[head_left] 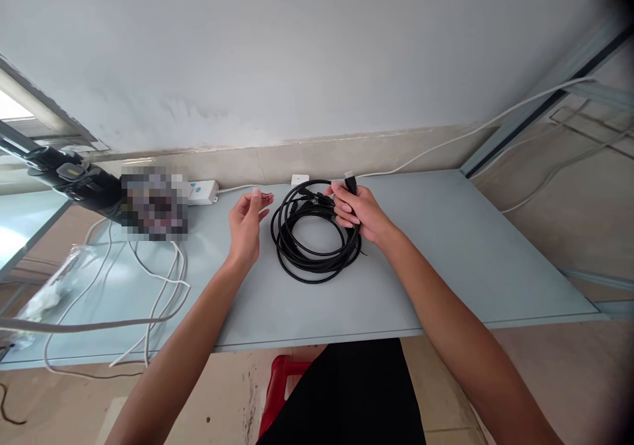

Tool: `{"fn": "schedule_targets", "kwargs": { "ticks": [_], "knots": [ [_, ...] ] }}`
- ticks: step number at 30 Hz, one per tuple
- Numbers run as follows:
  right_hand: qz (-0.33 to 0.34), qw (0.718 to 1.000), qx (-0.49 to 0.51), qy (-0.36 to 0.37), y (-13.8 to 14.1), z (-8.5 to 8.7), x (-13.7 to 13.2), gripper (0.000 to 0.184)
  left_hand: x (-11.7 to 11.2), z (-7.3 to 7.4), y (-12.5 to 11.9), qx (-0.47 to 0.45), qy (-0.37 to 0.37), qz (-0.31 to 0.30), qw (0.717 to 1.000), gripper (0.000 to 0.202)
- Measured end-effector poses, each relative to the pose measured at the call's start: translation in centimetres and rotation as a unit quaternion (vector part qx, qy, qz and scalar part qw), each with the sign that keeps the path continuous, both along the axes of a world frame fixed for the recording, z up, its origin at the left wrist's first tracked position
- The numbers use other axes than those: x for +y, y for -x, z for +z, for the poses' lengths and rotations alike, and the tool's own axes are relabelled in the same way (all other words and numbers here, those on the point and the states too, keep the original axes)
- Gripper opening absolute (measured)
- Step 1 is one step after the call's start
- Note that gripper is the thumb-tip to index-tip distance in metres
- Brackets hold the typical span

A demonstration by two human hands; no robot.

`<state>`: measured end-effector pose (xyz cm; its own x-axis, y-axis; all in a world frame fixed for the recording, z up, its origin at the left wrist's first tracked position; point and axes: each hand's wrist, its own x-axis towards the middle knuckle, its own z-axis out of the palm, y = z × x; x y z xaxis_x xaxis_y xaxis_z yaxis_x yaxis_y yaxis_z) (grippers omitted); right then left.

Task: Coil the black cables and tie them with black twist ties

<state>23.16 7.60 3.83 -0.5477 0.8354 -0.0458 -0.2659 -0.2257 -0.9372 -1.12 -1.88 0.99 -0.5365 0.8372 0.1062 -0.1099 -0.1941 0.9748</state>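
A coil of black cable (317, 277) lies on the pale blue-grey shelf (386, 300) in front of me. My right hand (364, 210) is closed around one cable end at the coil's right side. From the top of that grip sticks a black plug (351, 183) with what looks like a clear cap. More black connectors (306, 197) rest inside the upper part of the coil. Left of the coil, my left hand (244, 226) pinches a short, thin black tie (266, 196) between thumb and fingers. It is apart from the coil.
A white power strip (202, 192) and a small white box (300, 179) sit along the wall. At the left are a black pole-like device (84, 179), a blurred-out patch, loose white cords (181, 267) and a clear plastic bag (49, 293). A red stool (277, 382) stands below.
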Motion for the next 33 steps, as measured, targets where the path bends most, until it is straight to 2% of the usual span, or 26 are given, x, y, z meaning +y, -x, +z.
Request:
{"fn": "schedule_targets", "kwargs": {
  "ticks": [3, 6, 9, 12, 15, 18, 21, 24, 27, 29, 33],
  "knots": [
    [0.013, 0.999, 0.036, -0.029, -0.4, 1.5, -0.7, 0.052, 0.3, -0.3, 0.4, -0.007, 0.003, -0.009, 1.000, 0.047],
    [0.006, 0.997, 0.057, -0.055, -0.5, 3.9, -2.0, 0.053, 0.5, -0.7, 0.6, 0.021, 0.002, -0.026, 0.999, 0.049],
    [-0.027, 0.994, 0.060, -0.087, -0.4, 7.2, -3.6, 0.052, 0.7, -1.2, 0.6, 0.034, -0.003, -0.056, 0.998, 0.051],
    [-0.064, 0.985, 0.074, -0.142, -0.3, 10.9, -5.1, 0.045, 0.7, -1.2, 0.5, 0.025, -0.017, -0.044, 0.999, 0.050],
    [-0.094, 0.973, 0.078, -0.195, -0.3, 14.2, -6.2, 0.039, 0.5, -0.4, 0.6, -0.040, -0.031, -0.068, 0.996, 0.047],
    [-0.080, 0.971, 0.078, -0.213, -0.1, 15.6, -7.2, 0.040, 0.4, 0.9, 0.7, -0.149, -0.042, -0.157, 0.975, 0.042],
    [-0.021, 0.982, 0.069, -0.172, 0.4, 14.3, -7.8, 0.045, 0.3, 2.0, 1.1, -0.221, -0.030, -0.209, 0.952, 0.038],
    [0.024, 0.993, 0.046, -0.102, 1.4, 11.0, -7.9, 0.049, 0.3, 2.4, 1.9, -0.221, -0.042, -0.184, 0.957, 0.030],
    [-0.004, 0.996, 0.046, -0.072, 2.4, 7.1, -7.3, 0.052, 0.2, 2.5, 2.9, -0.194, -0.087, -0.140, 0.967, 0.026],
    [-0.029, 0.998, 0.025, -0.045, 3.0, 4.8, -6.5, 0.051, 0.0, 2.8, 3.3, -0.187, -0.119, -0.143, 0.965, 0.028],
    [0.036, 0.999, 0.029, 0.007, 4.0, 1.8, -5.2, 0.054, -1.1, 3.5, 2.8, -0.193, -0.149, -0.173, 0.954, 0.044]
  ]
}}
